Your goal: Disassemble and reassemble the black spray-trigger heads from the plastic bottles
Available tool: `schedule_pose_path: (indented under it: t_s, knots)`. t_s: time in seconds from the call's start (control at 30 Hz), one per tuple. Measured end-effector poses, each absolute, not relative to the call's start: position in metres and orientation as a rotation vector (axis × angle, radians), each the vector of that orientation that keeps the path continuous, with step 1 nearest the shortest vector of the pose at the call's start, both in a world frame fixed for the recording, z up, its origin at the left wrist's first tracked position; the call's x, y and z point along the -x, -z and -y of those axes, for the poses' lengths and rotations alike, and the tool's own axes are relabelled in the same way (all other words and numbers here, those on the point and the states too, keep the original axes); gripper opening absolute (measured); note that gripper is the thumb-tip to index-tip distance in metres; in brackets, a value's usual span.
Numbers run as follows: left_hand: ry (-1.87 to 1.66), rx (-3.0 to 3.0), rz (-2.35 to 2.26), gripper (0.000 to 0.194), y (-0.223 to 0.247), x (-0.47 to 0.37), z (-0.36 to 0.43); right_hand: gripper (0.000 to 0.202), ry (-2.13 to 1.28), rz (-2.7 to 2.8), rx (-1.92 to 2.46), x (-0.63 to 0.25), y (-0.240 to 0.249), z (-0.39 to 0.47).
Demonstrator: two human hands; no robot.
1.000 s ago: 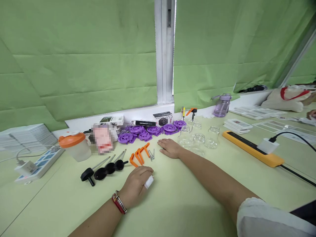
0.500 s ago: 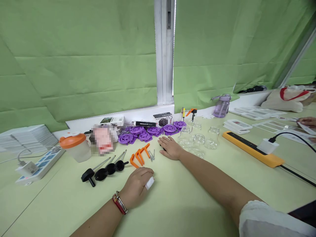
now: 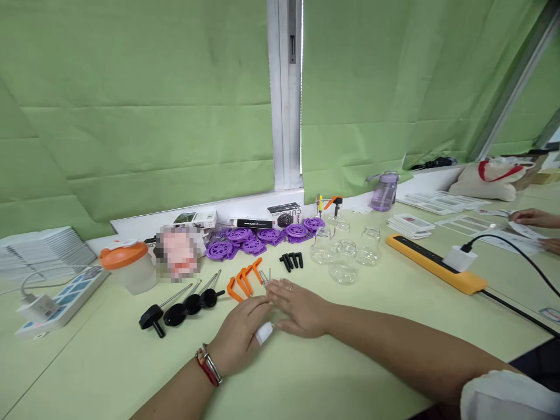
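My left hand rests on the table, fingers close together and slightly bent, with a white wrap on its thumb. My right hand lies with its fingers stretched out, their tips meeting the left hand's fingertips; nothing shows in either hand. Just beyond them are thin metal pins, partly covered, and a row of several orange L-shaped handles. A row of small black pegs stands out past my right hand. To the left lie several round black parts with metal rods.
Purple wheel-like plates line the back, beside boxes. Clear glass jars stand right of centre. An orange-lidded cup and a white power strip are left; a yellow power strip and another person's hands are right.
My right hand has drawn back from the black pegs toward my left hand, uncovering the pegs. The left hand has stayed about where it was. The view has shifted slightly.
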State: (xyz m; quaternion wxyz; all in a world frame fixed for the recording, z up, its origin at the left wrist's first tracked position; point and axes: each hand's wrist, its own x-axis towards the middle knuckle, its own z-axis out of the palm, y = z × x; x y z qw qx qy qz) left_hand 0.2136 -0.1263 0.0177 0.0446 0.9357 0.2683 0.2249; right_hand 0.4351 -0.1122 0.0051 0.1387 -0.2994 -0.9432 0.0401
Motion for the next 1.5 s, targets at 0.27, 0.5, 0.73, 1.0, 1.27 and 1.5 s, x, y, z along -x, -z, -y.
schedule_pose_path:
  t_s: [0.27, 0.5, 0.73, 1.0, 1.27, 1.5]
  knots:
    - [-0.092, -2.917, -0.672, 0.073, -0.016, -0.216, 0.134, 0.072, -0.307, 2.805, 0.549, -0.424, -0.003, 0.141]
    - [-0.007, -2.894, -0.681, 0.076, -0.014, -0.219, 0.134, 0.070, -0.305, 2.810, 0.549, -0.426, -0.003, 0.139]
    - [-0.038, -2.898, -0.653, 0.077, -0.011, -0.218, 0.133, 0.067, -0.347, 2.818, 0.605, -0.424, -0.004, 0.141]
    - [-0.062, -2.891, -0.658, 0.076, -0.010, -0.218, 0.132, 0.071, -0.379, 2.810, 0.584, -0.424, -0.008, 0.142]
    - [-0.168, -2.893, -0.706, 0.071, -0.017, -0.214, 0.131, 0.071, -0.399, 2.815, 0.588, -0.425, -0.007, 0.140]
    - [-0.647, -2.998, -1.548, 0.035, -0.049, -0.182, 0.111, 0.066, -0.365, 2.816, 0.667, -0.426, -0.006, 0.137]
